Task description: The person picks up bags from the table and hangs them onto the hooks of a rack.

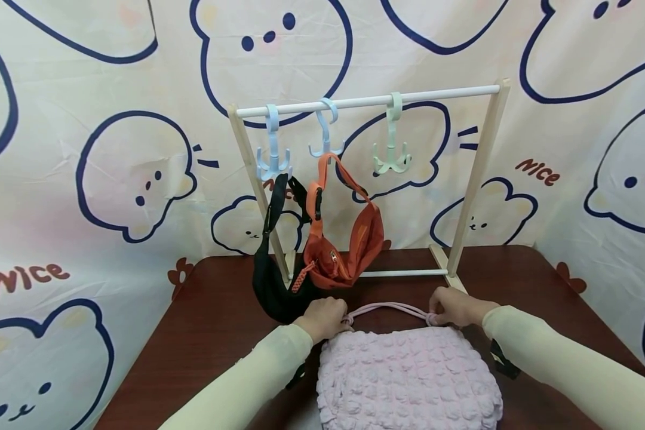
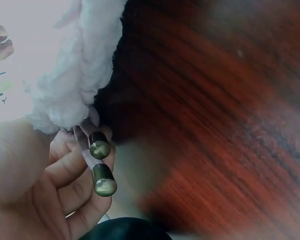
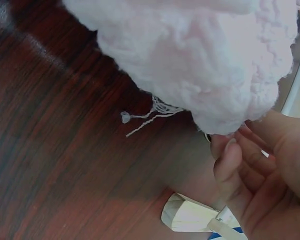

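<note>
A pale pink, puffy quilted handbag [image 1: 408, 376] lies at the near side of the table, its corded strap [image 1: 388, 306] arching at the top. At the strap's left end my left hand [image 1: 324, 316] pinches the cord by the bag's corner. Two metal-tipped cord ends [image 2: 104, 181] hang beside its fingers in the left wrist view. My right hand [image 1: 458, 307] pinches the other end near the knot. In the right wrist view, its fingertips meet the bag's corner, and thin loose threads [image 3: 155, 112] dangle from the edge.
Behind stands a wooden rack with a white top rail [image 1: 441, 94]. Two blue hooks [image 1: 273, 143] and a green hook [image 1: 392, 137] hang there. A black bag [image 1: 271, 286] and an orange waist bag [image 1: 344, 257] hang at left. The dark red-brown table [image 1: 209, 340] lies below.
</note>
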Tool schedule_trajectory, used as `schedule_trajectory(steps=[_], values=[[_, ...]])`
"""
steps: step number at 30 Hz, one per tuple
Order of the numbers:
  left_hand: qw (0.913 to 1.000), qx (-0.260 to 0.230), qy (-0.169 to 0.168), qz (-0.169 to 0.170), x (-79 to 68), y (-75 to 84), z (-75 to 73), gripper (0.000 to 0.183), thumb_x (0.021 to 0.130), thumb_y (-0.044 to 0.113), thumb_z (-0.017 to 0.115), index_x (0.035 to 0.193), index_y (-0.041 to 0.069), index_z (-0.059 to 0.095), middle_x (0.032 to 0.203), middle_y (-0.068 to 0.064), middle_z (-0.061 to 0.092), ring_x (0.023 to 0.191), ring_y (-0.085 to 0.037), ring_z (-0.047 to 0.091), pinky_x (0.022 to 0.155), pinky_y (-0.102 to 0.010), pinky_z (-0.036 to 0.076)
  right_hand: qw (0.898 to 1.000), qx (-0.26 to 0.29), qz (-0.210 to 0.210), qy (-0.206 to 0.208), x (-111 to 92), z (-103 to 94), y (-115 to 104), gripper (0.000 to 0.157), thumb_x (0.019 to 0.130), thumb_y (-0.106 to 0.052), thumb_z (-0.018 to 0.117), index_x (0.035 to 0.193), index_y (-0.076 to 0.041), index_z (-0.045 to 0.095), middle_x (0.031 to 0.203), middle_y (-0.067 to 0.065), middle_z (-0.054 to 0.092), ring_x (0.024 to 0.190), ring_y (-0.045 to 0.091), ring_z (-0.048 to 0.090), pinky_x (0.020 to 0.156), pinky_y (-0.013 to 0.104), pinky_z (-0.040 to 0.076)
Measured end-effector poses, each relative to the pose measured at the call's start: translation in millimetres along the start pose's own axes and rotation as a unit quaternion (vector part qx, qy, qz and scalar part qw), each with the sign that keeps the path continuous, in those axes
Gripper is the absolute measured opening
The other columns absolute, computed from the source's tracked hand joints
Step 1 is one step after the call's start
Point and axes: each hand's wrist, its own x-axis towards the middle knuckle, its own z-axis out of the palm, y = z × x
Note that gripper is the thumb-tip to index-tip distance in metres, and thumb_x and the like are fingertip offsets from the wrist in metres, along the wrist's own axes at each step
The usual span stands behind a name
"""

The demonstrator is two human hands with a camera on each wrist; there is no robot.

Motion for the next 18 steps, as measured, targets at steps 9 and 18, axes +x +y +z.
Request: schedule_trajectory(steps=[9,18], values=[[0.9986,-0.038,-0.037,-0.001,2.4,1.4,-1.0,0.031,0.093,0.03,0.075,0.074,0.015,0.056,0.065,0.006,0.044,0.059,-0.007,0.042,0.059,-0.025,0.038,1.0,-0.012,0.013,-0.011,3.4,1.8,3.8,0.012,0.085,-0.003,0.077,0.076,-0.007,0.071,0.069,-0.004,0.063,0.061,0.005,0.049,0.057,0.022,0.042],[0.9984,-0.018,-0.053,-0.009,4.6,4.8,-1.4,0.028,0.093,0.031,0.074,0.076,0.016,0.059,0.067,0.006,0.051,0.061,-0.008,0.046,0.061,-0.027,0.04,1.0,0.002,0.01,-0.012,6.9,3.7,5.1,0.014,0.087,-0.002,0.075,0.075,-0.007,0.07,0.058,-0.003,0.059,0.043,-0.001,0.043,0.047,0.02,0.041]])
